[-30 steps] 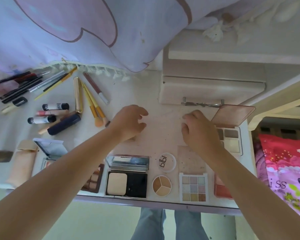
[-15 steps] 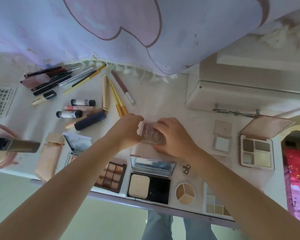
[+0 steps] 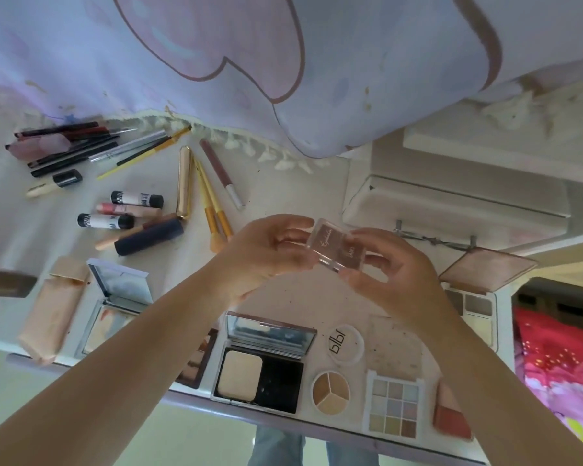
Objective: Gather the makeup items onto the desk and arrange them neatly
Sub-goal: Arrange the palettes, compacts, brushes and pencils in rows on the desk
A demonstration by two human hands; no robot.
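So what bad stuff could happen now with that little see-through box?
The small clear palette is held above the desk only by the fingertips of the left hand and right hand; it could slip and crack. If it drops, it might land on the open powder compact below. The blush near the desk's front edge could get knocked off by an arm.

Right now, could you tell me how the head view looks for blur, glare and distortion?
Head view: wide-angle bending curves the desk edge; soft daylight, no hard shadows; the powder compact mirror shows pale glare; the small palette held by left hand and right hand stays readable.
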